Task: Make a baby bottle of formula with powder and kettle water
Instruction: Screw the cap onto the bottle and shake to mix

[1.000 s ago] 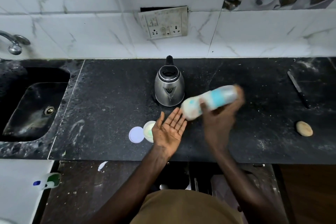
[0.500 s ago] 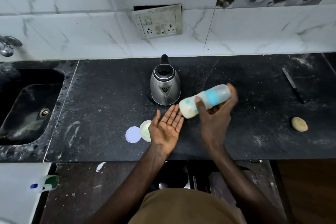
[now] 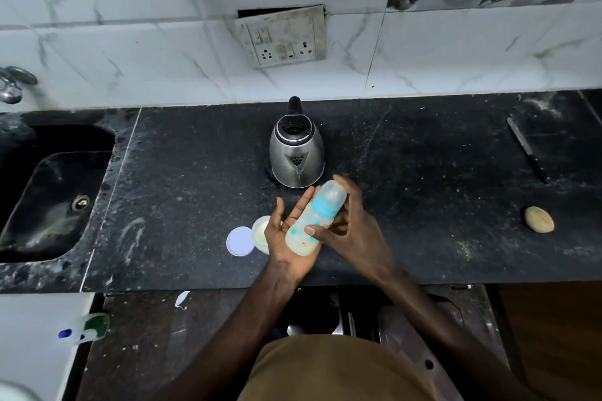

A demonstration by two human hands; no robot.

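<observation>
The baby bottle (image 3: 314, 216), with milky liquid, a blue collar and a clear cap, lies tilted across my hands, cap end toward the kettle. My right hand (image 3: 351, 231) grips it, thumb over its lower body and fingers behind the cap. My left hand (image 3: 286, 238) is palm up beneath the bottle's base, fingers straight. The steel kettle (image 3: 296, 153) stands upright on the black counter (image 3: 195, 172) just behind my hands. A small open powder tub (image 3: 260, 233) and its round white lid (image 3: 240, 241) sit to the left of my left hand.
A black sink (image 3: 49, 195) with a tap (image 3: 13, 85) lies at the left. A knife (image 3: 526, 148) and a tan round lump (image 3: 539, 224) sit on the counter's right side. A socket plate (image 3: 283, 36) is on the tiled wall.
My right hand swung the bottle down and to the left, from held out sideways above the counter to resting in my upturned left palm.
</observation>
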